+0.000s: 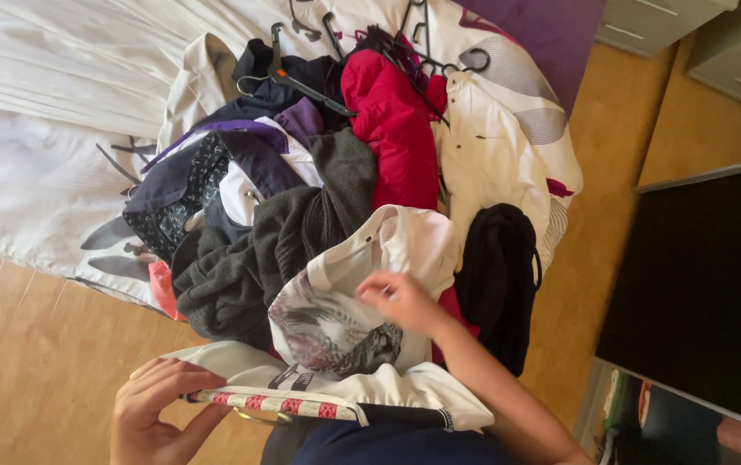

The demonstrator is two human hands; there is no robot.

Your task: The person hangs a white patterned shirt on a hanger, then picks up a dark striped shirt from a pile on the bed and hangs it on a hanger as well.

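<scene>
A person's left hand (159, 409) closes its grip on the end of a padded fabric hanger with pink-and-white patterned cover (280, 405), while the right hand (401, 297) pinches a soft white printed T-shirt (345, 319) draped just above that hanger, at the near edge of a heap of clothes on the white bed (34, 129). The shirt looks light and limp (it will likely sag wherever unsupported), so shoulders or collar seem the best hold. Beyond the right hand lie a grey knit sweater (267, 241), a red jacket (396, 138) and black plastic hangers (319, 86). Open wooden floor (34, 362) spreads beside the left hand; a dark cabinet (706, 275) crowds the right.
</scene>
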